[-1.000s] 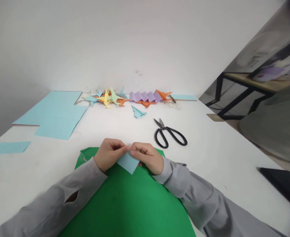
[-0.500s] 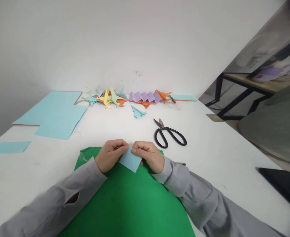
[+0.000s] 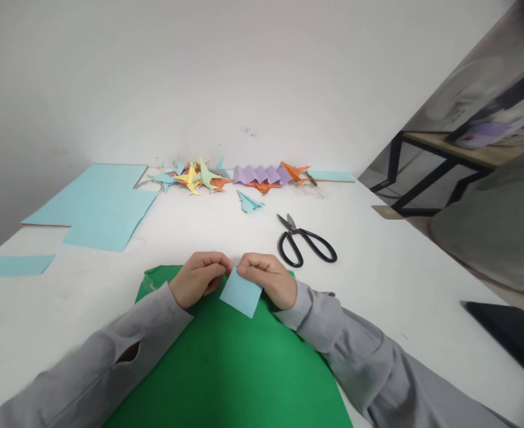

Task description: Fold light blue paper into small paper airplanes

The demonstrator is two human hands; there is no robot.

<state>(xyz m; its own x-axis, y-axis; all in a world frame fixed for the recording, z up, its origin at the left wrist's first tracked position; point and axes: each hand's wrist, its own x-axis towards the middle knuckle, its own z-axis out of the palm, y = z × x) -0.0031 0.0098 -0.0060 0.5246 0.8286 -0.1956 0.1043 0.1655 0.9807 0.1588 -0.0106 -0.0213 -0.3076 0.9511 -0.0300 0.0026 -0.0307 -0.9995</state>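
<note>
A small light blue square of paper [image 3: 241, 295] is held over a green cloth-like surface, tilted with one corner pointing down. My right hand [image 3: 271, 278] pinches its upper edge, thumb in front and the other fingers mostly hidden behind. At the upper left corner of the paper is my left hand [image 3: 202, 279], its fingers curled and fingertips at the edge; its thumb lies just off the paper's face. Black-handled scissors [image 3: 300, 238] rest on the white table beyond my right hand, blades slightly apart and pointing away.
Large light blue sheets [image 3: 104, 202] lie at the left, with a smaller blue strip [image 3: 19, 266] nearer. Folded paper figures [image 3: 199, 177] and purple pleated paper [image 3: 262, 175] line the wall. A blue paper plane [image 3: 249, 203] lies before them. A dark object [image 3: 502, 327] stands at the right edge.
The paper square has turned slightly and shifted a little right and down. My left thumb has slid off its face, while my right hand keeps its pinch.
</note>
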